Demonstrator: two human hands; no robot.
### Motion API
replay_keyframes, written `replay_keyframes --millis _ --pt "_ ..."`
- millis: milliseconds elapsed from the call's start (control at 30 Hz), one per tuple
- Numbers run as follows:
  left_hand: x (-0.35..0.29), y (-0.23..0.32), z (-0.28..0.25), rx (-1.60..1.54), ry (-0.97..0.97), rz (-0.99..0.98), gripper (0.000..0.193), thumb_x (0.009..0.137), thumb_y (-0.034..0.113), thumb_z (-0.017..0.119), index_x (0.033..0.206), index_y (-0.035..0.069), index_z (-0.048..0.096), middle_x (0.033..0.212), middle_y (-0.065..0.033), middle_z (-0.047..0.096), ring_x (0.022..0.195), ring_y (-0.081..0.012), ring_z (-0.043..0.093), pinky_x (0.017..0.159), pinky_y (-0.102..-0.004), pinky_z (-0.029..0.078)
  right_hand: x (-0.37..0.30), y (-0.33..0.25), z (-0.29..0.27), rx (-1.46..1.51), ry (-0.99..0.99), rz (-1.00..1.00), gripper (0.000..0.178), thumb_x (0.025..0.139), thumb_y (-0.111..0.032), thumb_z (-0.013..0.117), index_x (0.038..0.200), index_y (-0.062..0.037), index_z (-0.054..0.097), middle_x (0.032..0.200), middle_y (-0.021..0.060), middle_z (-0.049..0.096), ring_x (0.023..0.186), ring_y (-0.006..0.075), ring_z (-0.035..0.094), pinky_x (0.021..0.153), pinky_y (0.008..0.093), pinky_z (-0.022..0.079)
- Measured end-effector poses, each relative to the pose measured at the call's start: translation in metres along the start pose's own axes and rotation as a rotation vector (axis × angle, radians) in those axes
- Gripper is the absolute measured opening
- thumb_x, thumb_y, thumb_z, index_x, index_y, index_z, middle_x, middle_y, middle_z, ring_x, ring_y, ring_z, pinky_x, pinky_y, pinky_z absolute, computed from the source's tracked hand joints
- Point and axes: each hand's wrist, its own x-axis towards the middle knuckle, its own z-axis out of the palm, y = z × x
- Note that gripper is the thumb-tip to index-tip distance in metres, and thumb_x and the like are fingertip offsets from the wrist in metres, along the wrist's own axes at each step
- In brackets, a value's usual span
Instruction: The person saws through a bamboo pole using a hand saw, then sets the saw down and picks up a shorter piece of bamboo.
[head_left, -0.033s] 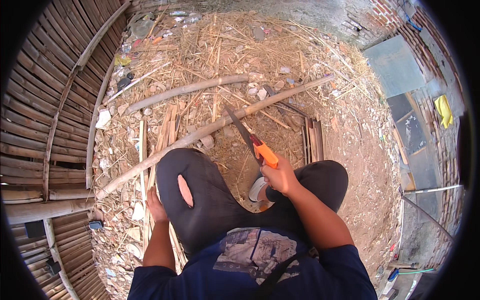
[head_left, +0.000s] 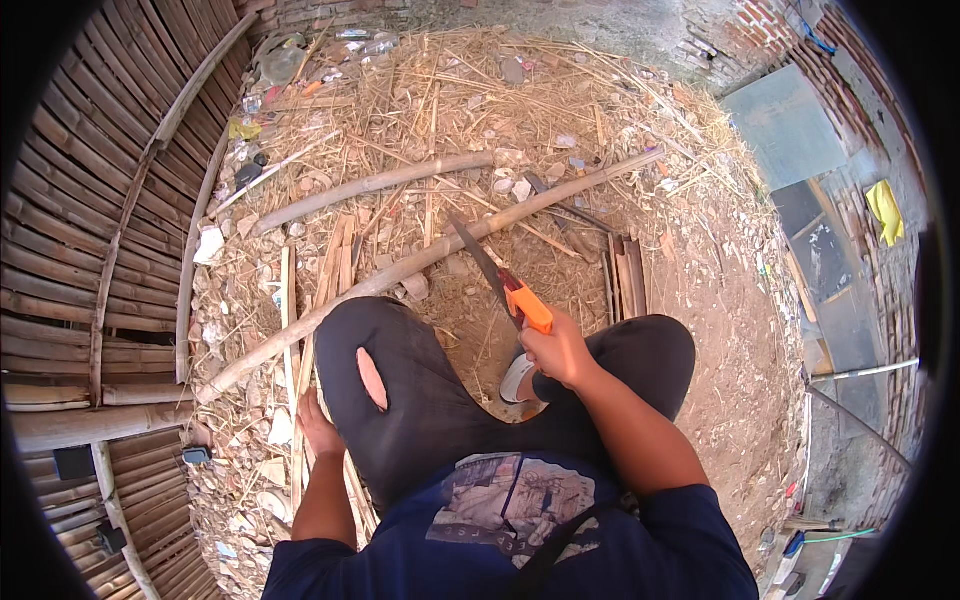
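My right hand point(head_left: 553, 352) is closed round the orange handle of a handsaw point(head_left: 484, 262). The dark blade slants away to the far left, its front part lying across a long bamboo pole point(head_left: 400, 267). That pole runs diagonally over the ground, from near left to far right, and passes just beyond my left knee. Beside my left thigh, my left hand point(head_left: 318, 428) is low, with fingers stretched forward over thin bamboo strips point(head_left: 289, 335). It appears to grip nothing, though the knee hides part of it.
A shorter curved pole point(head_left: 370, 187) lies beyond the long one. Dark split pieces point(head_left: 627, 280) sit near my right knee. Straw, stones and litter cover the ground. A bamboo slat wall point(head_left: 90, 230) stands at left; a grey panel point(head_left: 785, 128) and yellow cloth point(head_left: 885, 212) are at right.
The view has shifted very slightly. Both hands, the saw and the pole keep nearly the same places relative to one another.
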Motion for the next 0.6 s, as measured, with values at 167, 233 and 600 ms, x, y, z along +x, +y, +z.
replay_keyframes --millis 167,233,600 --pt "-0.09 -0.011 -0.028 -0.241 -0.064 -0.06 0.073 0.087 0.024 0.07 0.152 0.01 0.041 0.152 -0.0173 0.046 0.144 -0.0381 0.041 0.122 -0.0596 0.024 -0.006 -0.001 0.01 0.013 0.027 0.028 0.022 0.088 -0.014 0.061 0.105 -0.0006 0.062 0.073 0.0057 0.061 0.062 0.0136 0.061 0.058 0.0333 0.049" --pt "-0.129 -0.037 -0.01 -0.259 -0.111 -0.19 0.071 0.09 0.029 0.071 0.151 0.008 0.042 0.149 -0.0215 0.049 0.142 -0.0403 0.042 0.12 -0.0509 0.031 -0.013 -0.002 0.016 -0.009 0.033 0.054 0.024 0.087 -0.017 0.062 0.105 -0.0006 0.063 0.075 0.0075 0.062 0.064 0.0146 0.063 0.059 0.0343 0.05" --pt "-0.175 -0.073 0.005 -0.375 -0.246 -0.473 0.057 0.093 0.032 0.071 0.138 0.0 0.059 0.135 -0.0228 0.063 0.127 -0.0385 0.059 0.11 -0.0469 0.046 -0.014 0.025 0.032 -0.073 0.058 -0.081 0.024 0.088 -0.018 0.063 0.107 -0.0024 0.062 0.074 0.0058 0.062 0.06 0.0156 0.063 0.058 0.0331 0.05"
